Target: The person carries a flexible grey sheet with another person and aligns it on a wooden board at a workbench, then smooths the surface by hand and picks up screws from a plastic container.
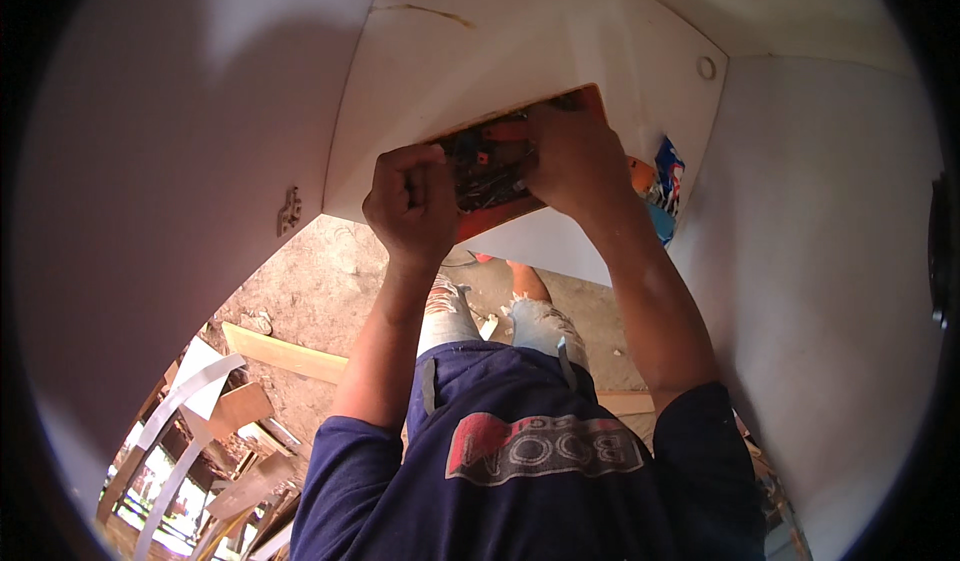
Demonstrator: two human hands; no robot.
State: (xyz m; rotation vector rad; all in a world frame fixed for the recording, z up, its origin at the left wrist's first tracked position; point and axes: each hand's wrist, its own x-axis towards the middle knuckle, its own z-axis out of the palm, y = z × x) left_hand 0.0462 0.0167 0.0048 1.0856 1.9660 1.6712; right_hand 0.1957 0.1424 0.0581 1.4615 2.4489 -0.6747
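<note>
An orange-red box full of small loose hardware sits on a white board in front of me. Above the box's left end is my left hand, its fingers curled in; whatever they may hold is too small or hidden to make out. My right hand reaches into the right part of the box from above. Its fingertips are in shadow among the contents, so their grip is hidden. Dark metal pieces and a few red-orange bits show between the two hands.
White panels stand at my left and right. A metal fitting is on the left one. Right of the box lie a blue packet and an orange item. Wood scraps cover the floor at lower left.
</note>
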